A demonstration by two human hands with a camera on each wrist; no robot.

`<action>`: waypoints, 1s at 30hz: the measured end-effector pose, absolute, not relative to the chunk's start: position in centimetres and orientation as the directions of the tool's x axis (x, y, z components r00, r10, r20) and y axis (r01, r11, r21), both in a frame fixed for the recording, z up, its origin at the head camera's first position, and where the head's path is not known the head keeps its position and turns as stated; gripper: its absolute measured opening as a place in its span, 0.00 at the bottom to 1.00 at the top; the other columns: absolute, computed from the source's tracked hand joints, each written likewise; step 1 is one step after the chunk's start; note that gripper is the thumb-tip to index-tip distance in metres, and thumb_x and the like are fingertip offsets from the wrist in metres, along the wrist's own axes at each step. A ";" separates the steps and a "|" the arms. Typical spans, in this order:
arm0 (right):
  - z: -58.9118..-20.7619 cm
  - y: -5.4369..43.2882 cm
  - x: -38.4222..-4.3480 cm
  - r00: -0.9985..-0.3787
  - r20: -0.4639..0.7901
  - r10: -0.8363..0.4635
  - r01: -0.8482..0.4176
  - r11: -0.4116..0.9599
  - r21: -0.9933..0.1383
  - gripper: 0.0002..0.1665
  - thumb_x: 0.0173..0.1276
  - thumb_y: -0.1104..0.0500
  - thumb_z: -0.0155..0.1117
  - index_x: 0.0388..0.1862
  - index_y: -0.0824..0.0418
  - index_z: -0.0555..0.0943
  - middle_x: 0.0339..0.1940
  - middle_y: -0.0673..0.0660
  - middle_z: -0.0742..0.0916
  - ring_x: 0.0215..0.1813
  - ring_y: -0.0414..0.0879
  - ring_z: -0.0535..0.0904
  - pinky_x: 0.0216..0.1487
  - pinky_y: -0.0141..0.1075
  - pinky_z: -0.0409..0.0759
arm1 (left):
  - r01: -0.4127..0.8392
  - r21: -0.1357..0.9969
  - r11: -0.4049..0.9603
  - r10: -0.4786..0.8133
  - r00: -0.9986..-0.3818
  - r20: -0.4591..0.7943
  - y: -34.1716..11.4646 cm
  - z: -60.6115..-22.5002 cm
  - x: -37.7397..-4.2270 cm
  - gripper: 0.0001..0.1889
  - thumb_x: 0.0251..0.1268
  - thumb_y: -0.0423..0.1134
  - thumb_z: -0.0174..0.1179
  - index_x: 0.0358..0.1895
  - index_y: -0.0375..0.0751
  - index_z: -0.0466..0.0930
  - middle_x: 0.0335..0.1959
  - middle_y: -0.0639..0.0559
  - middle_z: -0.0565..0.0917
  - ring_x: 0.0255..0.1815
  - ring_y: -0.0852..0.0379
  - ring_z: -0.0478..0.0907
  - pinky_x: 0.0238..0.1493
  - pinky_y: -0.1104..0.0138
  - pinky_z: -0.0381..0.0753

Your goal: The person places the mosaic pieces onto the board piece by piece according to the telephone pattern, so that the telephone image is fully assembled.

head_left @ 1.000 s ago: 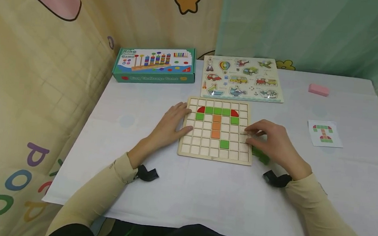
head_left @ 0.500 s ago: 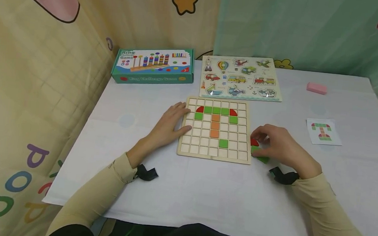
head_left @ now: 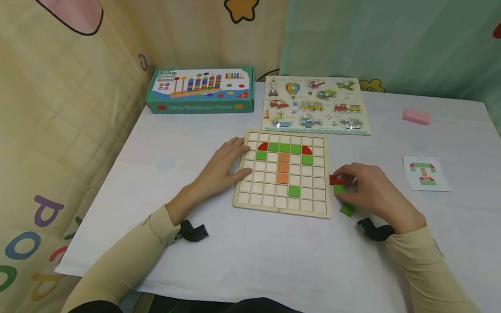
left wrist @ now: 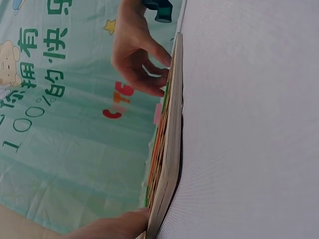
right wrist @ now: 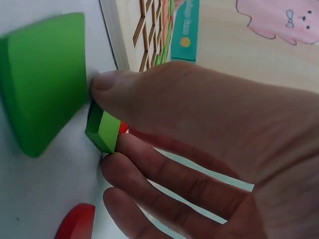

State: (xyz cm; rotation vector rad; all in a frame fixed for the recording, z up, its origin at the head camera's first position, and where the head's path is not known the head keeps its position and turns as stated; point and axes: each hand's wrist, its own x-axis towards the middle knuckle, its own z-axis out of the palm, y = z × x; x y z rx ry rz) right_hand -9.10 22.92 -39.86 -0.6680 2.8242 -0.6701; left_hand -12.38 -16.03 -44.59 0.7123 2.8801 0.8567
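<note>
A wooden grid board (head_left: 281, 210) lies on the table with several green squares, three orange squares and two red rounded pieces in its cells. My left hand (head_left: 225, 162) rests at its left edge, fingers extended and fingertips on the rim; the thumb also shows on the edge in the left wrist view. Just right of the board, my right hand (head_left: 370, 192) pinches a green square block (right wrist: 104, 130) between thumb and fingers, low over the table. Beside it are a red piece (head_left: 334, 180) and another green block (head_left: 347, 209). A red piece (right wrist: 77, 224) lies below the fingers in the right wrist view.
A small pattern card (head_left: 426, 174) lies at the right, with a pink block (head_left: 416, 116) behind it. At the back stand a green game box (head_left: 198, 107) and a vehicle puzzle board (head_left: 317, 105), close behind the grid board.
My right hand has drawn back from the board's right edge to the loose blocks and closed on a green one. The red piece shows more now. My left hand has stayed put.
</note>
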 end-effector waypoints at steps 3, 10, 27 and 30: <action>-39.8 23.0 -9.2 -0.888 -0.062 -0.455 -0.384 0.810 -0.443 0.22 0.58 0.65 0.79 0.52 0.64 0.86 0.40 0.54 0.89 0.44 0.49 0.84 0.50 0.49 0.85 | 0.413 0.531 0.740 0.441 -0.894 0.080 -16.1 -44.5 -12.3 0.33 0.77 0.51 0.62 0.77 0.38 0.68 0.85 0.42 0.60 0.88 0.46 0.48 0.88 0.51 0.44; -39.7 23.1 -9.0 -0.889 0.013 -0.459 -0.424 0.809 -0.407 0.16 0.56 0.63 0.81 0.44 0.60 0.88 0.37 0.52 0.87 0.41 0.47 0.82 0.44 0.45 0.82 | 0.403 0.539 0.740 0.435 -0.897 0.074 -16.2 -44.6 -12.3 0.33 0.77 0.51 0.62 0.77 0.39 0.68 0.85 0.43 0.59 0.89 0.46 0.47 0.88 0.49 0.45; -41.5 16.4 -8.5 -0.800 0.185 -0.571 -0.573 0.633 -0.521 0.14 0.59 0.64 0.81 0.45 0.60 0.89 0.38 0.52 0.88 0.40 0.46 0.83 0.45 0.43 0.84 | 0.418 0.528 0.739 0.434 -0.895 0.101 -16.1 -44.8 -12.4 0.33 0.77 0.51 0.63 0.77 0.39 0.68 0.85 0.43 0.60 0.88 0.46 0.48 0.88 0.48 0.47; -41.5 15.8 -8.3 -0.790 0.192 -0.582 -0.582 0.615 -0.532 0.15 0.59 0.65 0.81 0.44 0.61 0.89 0.38 0.53 0.89 0.40 0.47 0.84 0.45 0.44 0.83 | 0.417 0.533 0.736 0.435 -0.895 0.099 -16.1 -44.8 -12.4 0.33 0.77 0.51 0.63 0.77 0.40 0.68 0.85 0.43 0.60 0.88 0.46 0.48 0.88 0.48 0.47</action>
